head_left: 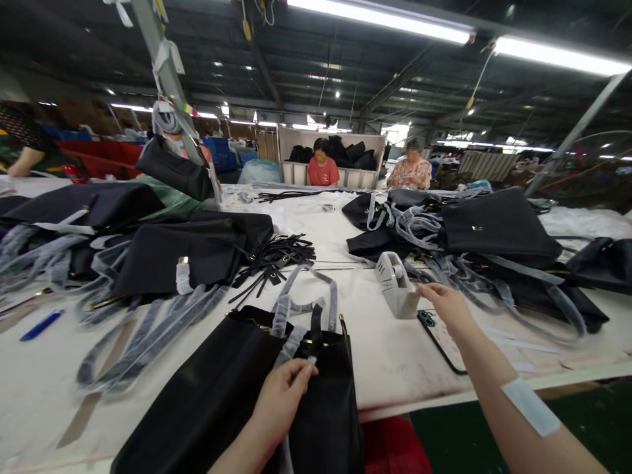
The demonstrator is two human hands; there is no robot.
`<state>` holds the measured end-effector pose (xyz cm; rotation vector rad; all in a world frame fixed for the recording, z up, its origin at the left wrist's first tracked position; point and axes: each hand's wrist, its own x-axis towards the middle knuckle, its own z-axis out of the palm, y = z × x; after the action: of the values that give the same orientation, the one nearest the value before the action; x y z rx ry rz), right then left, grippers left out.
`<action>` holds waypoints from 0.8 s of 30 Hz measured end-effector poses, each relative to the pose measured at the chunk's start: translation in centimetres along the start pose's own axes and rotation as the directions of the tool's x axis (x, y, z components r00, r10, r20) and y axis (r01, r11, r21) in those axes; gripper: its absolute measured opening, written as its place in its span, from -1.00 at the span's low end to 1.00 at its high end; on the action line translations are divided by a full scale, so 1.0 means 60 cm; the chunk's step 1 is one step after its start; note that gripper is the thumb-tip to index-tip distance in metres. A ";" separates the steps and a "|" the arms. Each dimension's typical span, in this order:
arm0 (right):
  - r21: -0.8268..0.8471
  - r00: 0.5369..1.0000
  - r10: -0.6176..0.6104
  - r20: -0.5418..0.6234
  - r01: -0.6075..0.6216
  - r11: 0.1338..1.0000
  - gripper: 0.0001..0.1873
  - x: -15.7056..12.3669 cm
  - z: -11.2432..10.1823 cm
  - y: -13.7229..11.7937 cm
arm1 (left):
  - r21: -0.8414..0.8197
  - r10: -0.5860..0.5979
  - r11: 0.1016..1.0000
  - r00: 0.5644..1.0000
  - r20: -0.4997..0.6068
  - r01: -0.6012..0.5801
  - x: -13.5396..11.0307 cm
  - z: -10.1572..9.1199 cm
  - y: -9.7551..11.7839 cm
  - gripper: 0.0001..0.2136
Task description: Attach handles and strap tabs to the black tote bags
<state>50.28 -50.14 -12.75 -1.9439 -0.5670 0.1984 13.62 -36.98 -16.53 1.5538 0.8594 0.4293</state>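
A black handbag (217, 388) lies at the table's front edge, its top facing away from me. Translucent wrapping covers its strap (291, 342), and a gold zip shows at the opening. My left hand (281, 398) is closed on the wrapped strap, with a small whitish end showing at the thumb tip. At the right, a pale grey tape dispenser (397, 293) stands on the table. My right hand (447, 306) pinches at its cutting edge, where the tape comes out; the tape itself is barely visible. Below that hand lies a phone (442, 342).
Black bags with wrapped straps are heaped at left (172, 257) and right (498, 227). Black tassels (279, 260) lie mid-table, a blue cutter (42, 326) at far left. A metal post (162, 59) rises behind the left heap. Several people sit or stand beyond the table.
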 end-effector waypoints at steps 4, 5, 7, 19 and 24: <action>0.099 0.998 0.031 0.049 -0.036 0.994 -0.57 -0.042 0.004 0.025 | -0.040 -0.019 0.999 1.000 0.007 0.019 -0.002 0.000 0.005 -0.47; 0.107 0.998 0.038 0.052 -0.043 0.993 -0.58 -0.047 0.008 0.032 | -0.047 -0.023 0.999 1.000 0.013 0.024 -0.001 0.000 0.005 -0.47; 0.108 0.998 0.052 0.042 -0.056 0.993 -0.62 -0.050 0.013 0.046 | -0.064 -0.033 0.997 0.999 0.026 0.034 0.001 -0.001 0.004 -0.48; -0.015 0.950 -0.135 0.281 0.145 0.989 -0.71 -0.182 0.068 -0.063 | -0.145 -0.034 0.989 0.999 -0.019 0.031 -0.006 0.007 0.020 -0.68; 0.264 0.740 -0.185 0.647 0.011 0.965 -0.68 -0.284 0.170 -0.146 | -0.118 0.006 0.993 1.000 -0.019 -0.008 -0.004 0.009 0.010 -0.71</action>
<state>28.85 -46.94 -11.28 -1.5569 -1.0606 0.8875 14.02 -37.55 -15.99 1.4465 0.8286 0.4917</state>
